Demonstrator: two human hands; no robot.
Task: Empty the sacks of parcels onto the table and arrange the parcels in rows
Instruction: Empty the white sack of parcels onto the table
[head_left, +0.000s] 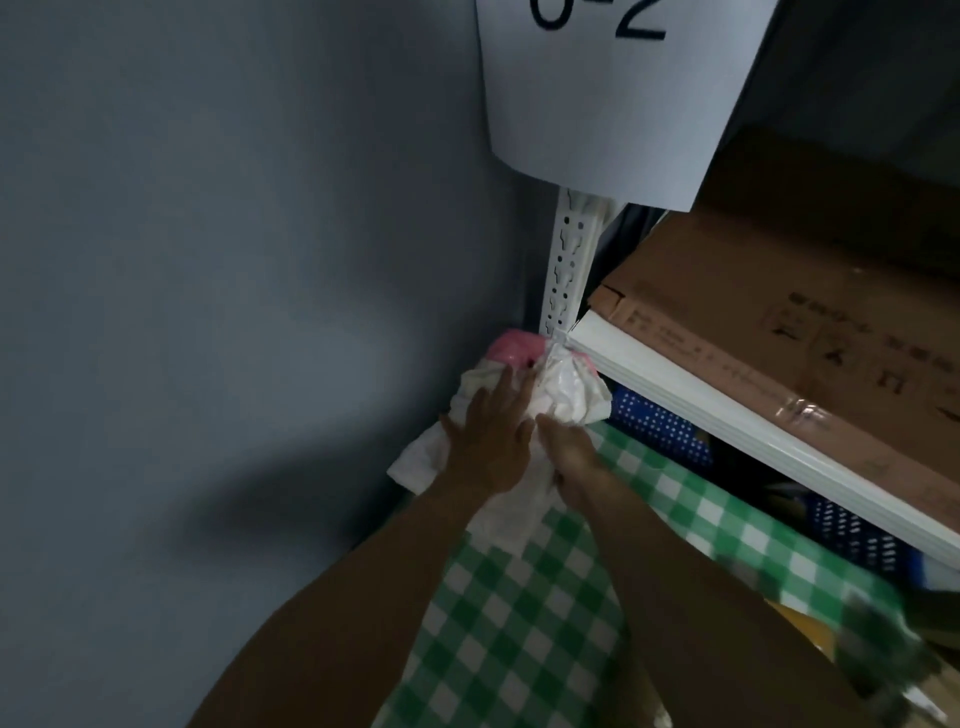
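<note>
At the far end of the desk (519, 623), covered in green-and-white check, white parcels (566, 395) lie bunched against the grey wall beside a pink parcel (511, 347). The left hand (485, 441) presses flat on them, fingers (480, 397) spread wide. The right hand (571, 457) grips the crumpled white plastic. A white shelf (727, 410) at right carries a cardboard box (779, 312).

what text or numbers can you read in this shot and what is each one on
"-2", after a cut-off character that cannot be told: white paper sheet hanging on the shelf post.
Dark print on the cardboard box: too blurred to read.
No text shows on the white parcels.
</note>
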